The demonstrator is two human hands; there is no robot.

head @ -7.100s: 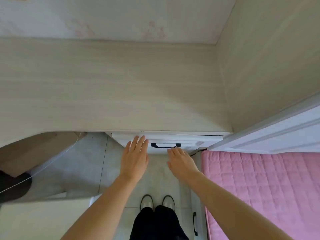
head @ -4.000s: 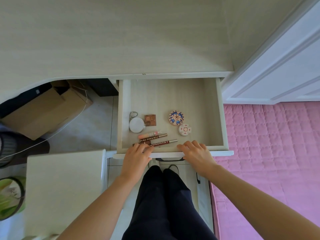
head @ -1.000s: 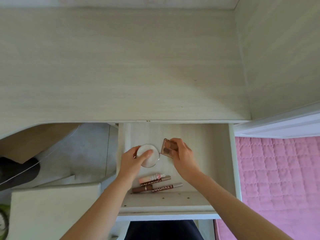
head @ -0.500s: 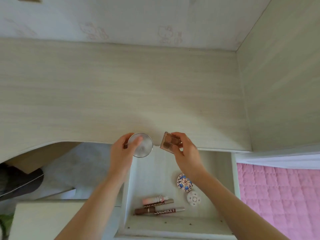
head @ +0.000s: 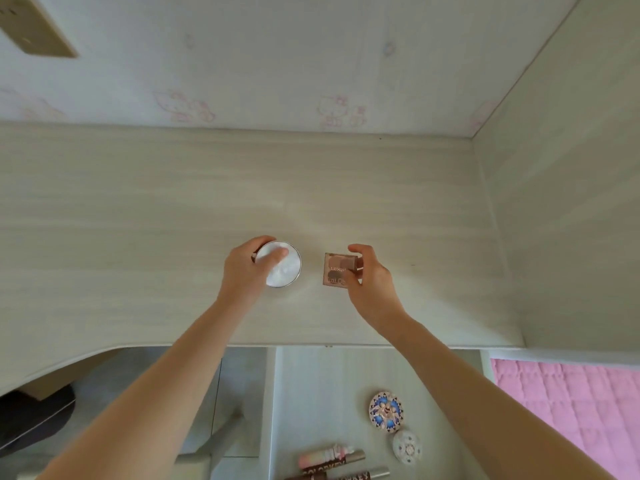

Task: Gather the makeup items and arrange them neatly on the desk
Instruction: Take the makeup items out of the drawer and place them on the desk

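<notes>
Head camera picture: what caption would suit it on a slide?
Left hand sets a round white compact on the desk; right hand places a brown palette.

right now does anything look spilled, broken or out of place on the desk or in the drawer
Nothing spilled or damaged. The left hand holds the round white compact and the right hand the brown palette, side by side over the desk. The drawer is open.
</notes>
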